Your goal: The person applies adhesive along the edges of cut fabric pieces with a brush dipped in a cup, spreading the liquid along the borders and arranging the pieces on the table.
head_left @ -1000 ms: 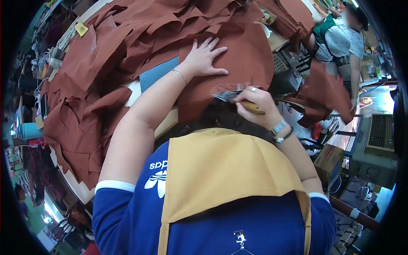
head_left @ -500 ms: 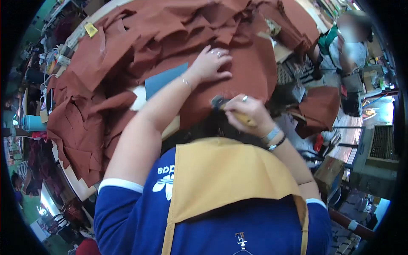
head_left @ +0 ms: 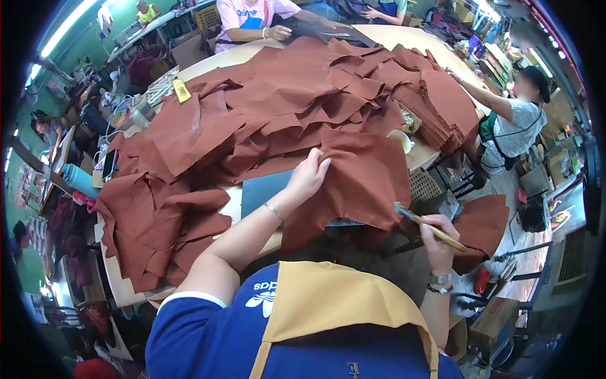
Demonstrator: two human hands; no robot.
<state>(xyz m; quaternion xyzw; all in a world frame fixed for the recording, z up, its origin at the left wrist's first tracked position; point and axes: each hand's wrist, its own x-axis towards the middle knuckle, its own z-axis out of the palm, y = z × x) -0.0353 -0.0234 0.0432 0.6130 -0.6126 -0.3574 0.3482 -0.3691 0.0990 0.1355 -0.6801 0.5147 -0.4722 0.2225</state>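
My left hand pinches the upper edge of a reddish-brown fabric piece, lifting it so that it hangs in folds at the near side of the table. A blue-grey board lies partly under that forearm and the fabric. Beyond the fabric's right edge, my right hand grips a brush by its wooden handle. The bristle end points up and left, close to the cloth; whether it touches cannot be told. Crumpled reddish-brown pieces lie left of the board.
More reddish-brown fabric covers the round-edged table. A folded stack lies at right, near a white cup. A yellow container stands far left. One person works at right, another across the table.
My left hand has gone from lying spread on the fabric to pinching and raising its edge. My right hand has moved the brush off the fabric to the right. The view has tilted up.
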